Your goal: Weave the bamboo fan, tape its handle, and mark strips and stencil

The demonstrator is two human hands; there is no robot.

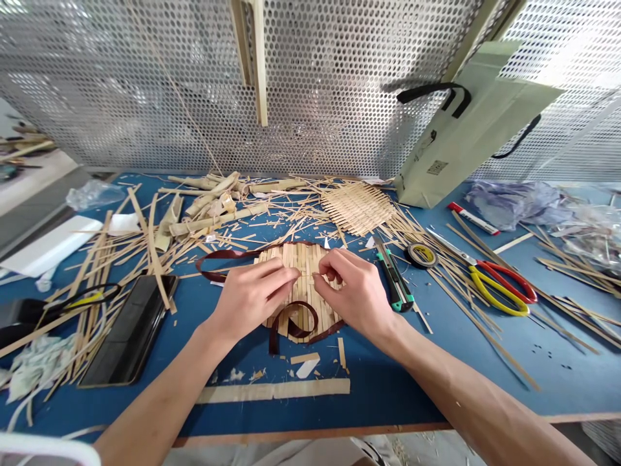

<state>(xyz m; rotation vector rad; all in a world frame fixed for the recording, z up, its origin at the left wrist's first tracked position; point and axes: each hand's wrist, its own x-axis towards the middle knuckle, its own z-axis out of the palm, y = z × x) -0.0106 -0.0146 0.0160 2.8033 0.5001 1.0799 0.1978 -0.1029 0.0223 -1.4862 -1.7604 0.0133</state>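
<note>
Blue surface [388, 395] is covered with bamboo bits. Near the front, a small woven bamboo mat [303, 259] lies flat, right under both hands. Its pale strips cross over and under each other, and that weaving looks done across the part that shows. A dark red strip [228, 254] lies on the mat in loose loops, with one end reaching out to the left. No tied spot shows, and the mat's edges look bare.

The left grip [252, 298] and right grip [352, 291] are half closed, with their fingertips on the middle of the mat. You cannot tell if they pinch a strip.

To the right of the mat are a green box cutter [394, 275], a roll of tape [421, 254], and red and yellow scissors [499, 288]. A black tablet [129, 330] lies to its left. Behind it sit a second woven bamboo mat [356, 207] and a pale green bag [466, 123], hanging against a metal screen [242, 84] full of holes.
</note>
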